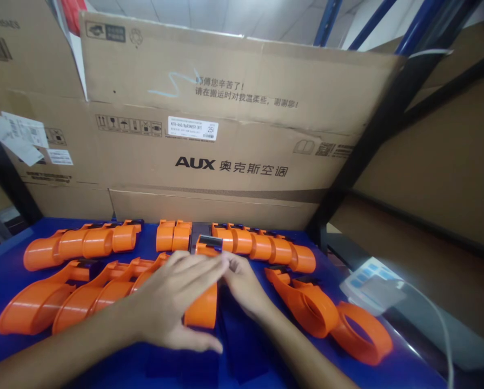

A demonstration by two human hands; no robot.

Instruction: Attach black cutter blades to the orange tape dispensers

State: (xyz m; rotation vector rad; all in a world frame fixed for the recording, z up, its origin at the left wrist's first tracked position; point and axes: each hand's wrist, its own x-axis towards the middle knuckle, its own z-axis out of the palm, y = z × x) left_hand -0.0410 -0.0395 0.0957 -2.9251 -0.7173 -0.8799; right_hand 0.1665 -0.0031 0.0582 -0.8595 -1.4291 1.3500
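Observation:
Just in front of me an orange coiled strap [201,310] with a dark end piece [210,242] lies on the blue table surface, partly covered by both hands. My left hand [172,302] reaches across it with fingers stretched out and thumb apart, against the strap's side as far as I can see. On its far right side, my right hand [242,278] has its fingers bent in near the dark end piece and appears to grip the strap there; the fingertips are partly hidden behind my left fingers.
More orange coils stand in a back row at left [98,242] and right [262,246]. Larger coils lie at front left [34,308] and right [361,332]. Cardboard panels [225,140] wall the back. A white device [371,283] with a cable sits right, by a dark post [347,162].

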